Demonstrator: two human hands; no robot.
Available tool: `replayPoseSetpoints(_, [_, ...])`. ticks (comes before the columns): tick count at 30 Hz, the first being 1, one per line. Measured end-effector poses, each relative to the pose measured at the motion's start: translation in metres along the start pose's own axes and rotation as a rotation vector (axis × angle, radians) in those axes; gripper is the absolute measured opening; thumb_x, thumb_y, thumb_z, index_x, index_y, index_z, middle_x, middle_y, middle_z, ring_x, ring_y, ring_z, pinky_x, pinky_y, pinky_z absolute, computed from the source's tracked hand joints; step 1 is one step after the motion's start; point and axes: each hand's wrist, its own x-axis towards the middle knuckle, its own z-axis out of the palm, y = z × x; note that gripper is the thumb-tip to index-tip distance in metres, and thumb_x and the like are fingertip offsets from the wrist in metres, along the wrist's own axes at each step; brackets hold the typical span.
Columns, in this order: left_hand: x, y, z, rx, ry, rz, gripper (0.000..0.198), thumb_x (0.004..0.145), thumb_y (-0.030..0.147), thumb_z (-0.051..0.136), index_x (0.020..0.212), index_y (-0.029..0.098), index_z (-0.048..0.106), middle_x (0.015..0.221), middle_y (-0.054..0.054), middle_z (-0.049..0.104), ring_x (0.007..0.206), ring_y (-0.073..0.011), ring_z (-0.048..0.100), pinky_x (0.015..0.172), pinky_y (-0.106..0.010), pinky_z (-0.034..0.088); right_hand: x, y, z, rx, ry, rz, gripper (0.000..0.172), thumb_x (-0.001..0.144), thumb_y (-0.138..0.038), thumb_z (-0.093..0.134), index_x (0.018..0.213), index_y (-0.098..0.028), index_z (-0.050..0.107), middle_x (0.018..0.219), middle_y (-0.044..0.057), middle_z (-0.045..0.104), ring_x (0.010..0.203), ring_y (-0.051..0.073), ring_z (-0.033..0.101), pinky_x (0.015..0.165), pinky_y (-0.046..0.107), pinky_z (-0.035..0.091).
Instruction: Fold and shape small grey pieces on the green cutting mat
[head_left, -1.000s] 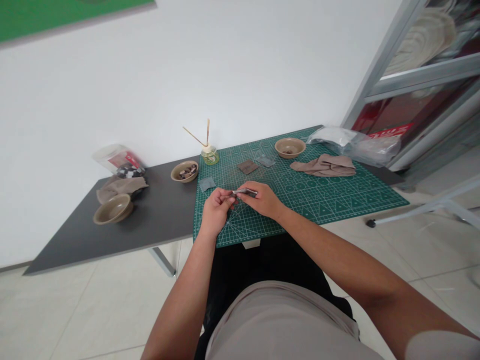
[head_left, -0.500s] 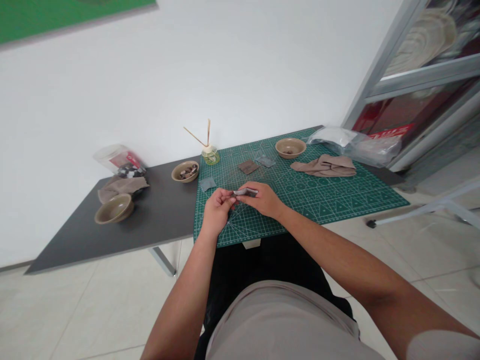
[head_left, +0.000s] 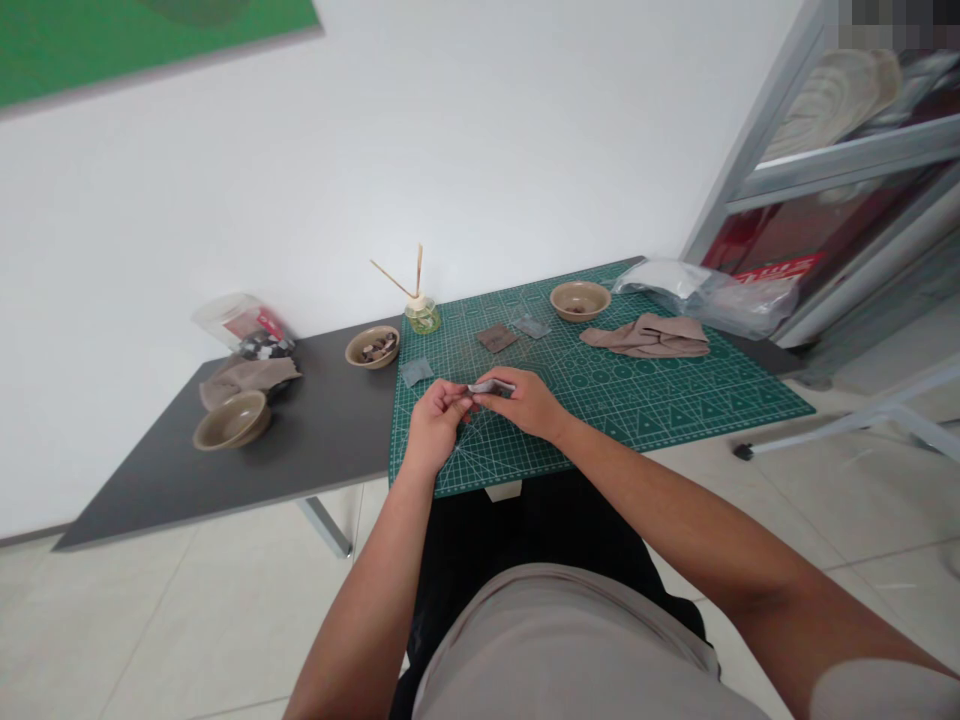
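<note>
Above the near part of the green cutting mat, my left hand and my right hand meet. Between them is a small, flat grey piece, folded or bent, possibly cloth; my fingers hide much of it. My right hand grips it between thumb and fingers, while the left pinches its left end. Just beyond my hands lie a brown square piece and a small clear packet. Another clear packet rests near the mat's left edge.
A bowl of small dark pieces stands left of a reed diffuser. Farther left are another bowl, a cloth and a tipped clear jar. At right are a bowl, a brown cloth and a plastic bag.
The view has shifted slightly. Both hands keep nearly the same hold on the grey piece, and the things on the table stay in place.
</note>
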Motion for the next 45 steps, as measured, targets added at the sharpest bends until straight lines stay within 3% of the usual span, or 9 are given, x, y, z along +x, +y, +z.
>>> replayPoseSetpoints(14, [-0.001, 0.0048, 0.0015, 0.049, -0.014, 0.007, 0.011, 0.074, 0.025, 0.065, 0.08, 0.02, 0.057, 0.063, 0.004, 0.061, 0.055, -0.0108, 0.054, 0.057, -0.024, 0.043, 0.0012, 0.0018, 0.0008, 0.024, -0.005, 0.001, 0.011, 0.08, -0.026, 0.071, 0.089, -0.02, 0.07, 0.085, 0.0, 0.07, 0.079, 0.015, 0.063, 0.074, 0.028, 0.046])
replayPoseSetpoints(22, [-0.001, 0.0024, 0.0011, 0.028, 0.003, 0.002, 0.013, 0.075, 0.026, 0.066, 0.082, 0.02, 0.056, 0.067, 0.004, 0.064, 0.056, -0.0108, 0.054, 0.057, -0.024, 0.043, 0.0019, 0.0037, 0.0019, -0.025, 0.004, -0.108, 0.01, 0.087, -0.024, 0.063, 0.095, -0.02, 0.068, 0.091, 0.002, 0.07, 0.085, 0.016, 0.063, 0.079, 0.029, 0.047])
replayPoseSetpoints(35, [-0.0002, 0.0018, 0.0012, 0.022, 0.002, 0.008, 0.012, 0.074, 0.025, 0.065, 0.081, 0.02, 0.056, 0.064, 0.005, 0.061, 0.055, -0.0108, 0.053, 0.056, -0.024, 0.042, 0.0014, 0.0008, 0.0012, 0.029, -0.016, 0.004, 0.011, 0.081, -0.026, 0.069, 0.09, -0.02, 0.069, 0.084, 0.0, 0.07, 0.078, 0.015, 0.063, 0.073, 0.028, 0.045])
replayPoseSetpoints(45, [-0.0016, 0.004, 0.0022, 0.034, 0.002, 0.014, 0.011, 0.075, 0.025, 0.065, 0.082, 0.02, 0.057, 0.063, 0.005, 0.06, 0.055, -0.0112, 0.053, 0.056, -0.024, 0.042, 0.0012, 0.0018, 0.0007, -0.01, -0.026, -0.026, 0.01, 0.083, -0.028, 0.067, 0.09, -0.021, 0.067, 0.083, -0.001, 0.068, 0.076, 0.015, 0.06, 0.072, 0.027, 0.044])
